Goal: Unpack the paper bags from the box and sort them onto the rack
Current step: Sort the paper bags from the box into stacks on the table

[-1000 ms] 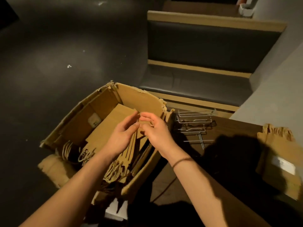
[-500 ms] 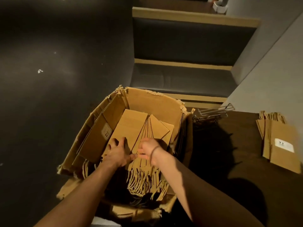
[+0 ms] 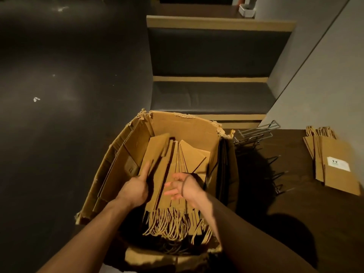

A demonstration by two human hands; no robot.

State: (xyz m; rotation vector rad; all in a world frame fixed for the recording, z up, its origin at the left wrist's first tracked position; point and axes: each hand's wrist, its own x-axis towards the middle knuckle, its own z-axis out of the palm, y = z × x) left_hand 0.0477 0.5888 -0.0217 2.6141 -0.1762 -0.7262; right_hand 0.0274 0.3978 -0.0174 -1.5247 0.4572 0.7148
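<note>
A torn cardboard box stands open on the floor below me. Inside it, flat brown paper bags stand packed on edge, their twisted handles hanging towards me. My left hand grips the left bundle of bags, thumb laid up its face and fingers hidden behind. My right hand is blurred, its fingers curled over the bag edges on the right of the same bundle. The wire rack sits on the dark table just right of the box.
A flat stack of paper bags with a white label lies on the table at the far right. A dark upholstered bench stands behind the box. Dark floor spreads to the left, a grey wall to the right.
Both hands dropped from the box's top edge down into the bags. The left hand slid to the left side of the bundle, and a gap has opened between the bags.
</note>
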